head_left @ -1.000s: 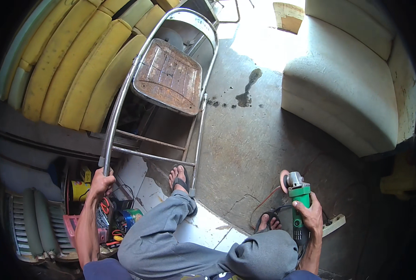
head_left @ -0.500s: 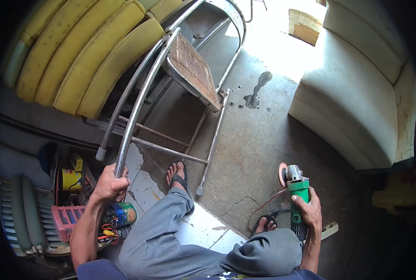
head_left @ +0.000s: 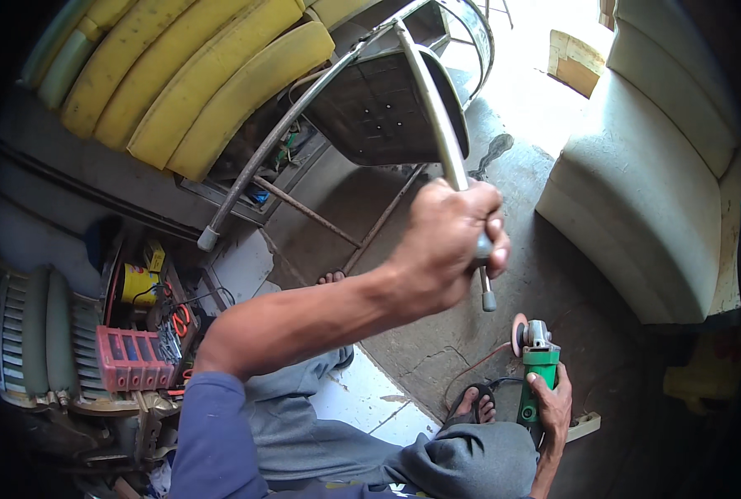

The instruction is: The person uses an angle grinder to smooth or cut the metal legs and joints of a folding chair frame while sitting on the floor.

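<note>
My left hand (head_left: 449,241) is closed round a bare metal leg of a folding chair (head_left: 445,125), close to its grey end cap. The chair is tilted, and the dark underside of its seat faces me. Its other capped leg end hangs to the left, over the tiled ledge. At the right, my right hand (head_left: 551,399) wraps round the green body of an angle grinder (head_left: 540,374). A reddish-brown disc (head_left: 519,334) is fitted to the grinder's head. Whether the disc is spinning I cannot tell.
Curved yellow foam pads (head_left: 229,91) lie side by side at the upper left. A pale upholstered bench (head_left: 636,191) stands at the right. By my left side are a pink organizer box (head_left: 133,358) and assorted tools. The grinder's cord runs near my foot (head_left: 474,405).
My left hand has swung up and right with the chair leg, turning the chair so its seat underside shows. The grinder in my right hand has shifted slightly lower in the picture.
</note>
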### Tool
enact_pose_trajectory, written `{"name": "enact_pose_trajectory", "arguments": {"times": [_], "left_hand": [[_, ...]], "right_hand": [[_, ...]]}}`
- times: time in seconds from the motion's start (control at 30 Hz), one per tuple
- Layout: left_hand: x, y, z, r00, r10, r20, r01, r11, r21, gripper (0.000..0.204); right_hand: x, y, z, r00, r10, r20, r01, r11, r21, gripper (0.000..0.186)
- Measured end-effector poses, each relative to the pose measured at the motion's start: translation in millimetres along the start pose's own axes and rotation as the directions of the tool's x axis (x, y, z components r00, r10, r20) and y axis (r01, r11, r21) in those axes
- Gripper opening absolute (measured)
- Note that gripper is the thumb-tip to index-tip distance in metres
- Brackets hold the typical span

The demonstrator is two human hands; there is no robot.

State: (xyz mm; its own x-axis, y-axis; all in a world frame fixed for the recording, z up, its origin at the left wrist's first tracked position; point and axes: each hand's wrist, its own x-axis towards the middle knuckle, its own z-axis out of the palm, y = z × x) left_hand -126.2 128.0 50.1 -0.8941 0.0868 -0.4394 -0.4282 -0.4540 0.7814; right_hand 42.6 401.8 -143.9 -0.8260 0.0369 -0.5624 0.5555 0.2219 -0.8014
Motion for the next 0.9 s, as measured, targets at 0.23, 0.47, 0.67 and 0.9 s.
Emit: {"name": "enact_pose_trajectory", "arguments": {"times": [0.23, 0.47, 0.67, 0.9], "left_hand": [[40.8, -53.7, 25.3, 0.995, 0.083, 0.054, -0.091, 0.982, 0.167, 0.022], [-15.0, 52.1, -93.5, 0.786, 0.444, 0.431, -0.366, -0.227, 0.902, 0.045], [-98.4, 86.6, -286.7, 0.464, 0.636, -0.617, 0.451, 0.430, 0.782, 0.080], [-91.8, 79.9, -290.4, 0.444, 0.770, -0.458, 0.469, 0.236, 0.851, 0.072]], "right_hand": [[-7.7, 17.7, 10.1, 0.995, 0.000, 0.099, 0.005, 0.999, -0.054, 0.057], [44.1, -5.6, 78.4, 0.952, -0.086, 0.295, 0.120, 0.988, -0.100, 0.067], [88.2, -85.0, 161.7, 0.816, -0.202, 0.541, 0.237, 0.972, 0.006, 0.077], [108.9, -185.3, 253.7, 0.727, -0.370, 0.579, 0.359, 0.923, 0.139, 0.082]]}}
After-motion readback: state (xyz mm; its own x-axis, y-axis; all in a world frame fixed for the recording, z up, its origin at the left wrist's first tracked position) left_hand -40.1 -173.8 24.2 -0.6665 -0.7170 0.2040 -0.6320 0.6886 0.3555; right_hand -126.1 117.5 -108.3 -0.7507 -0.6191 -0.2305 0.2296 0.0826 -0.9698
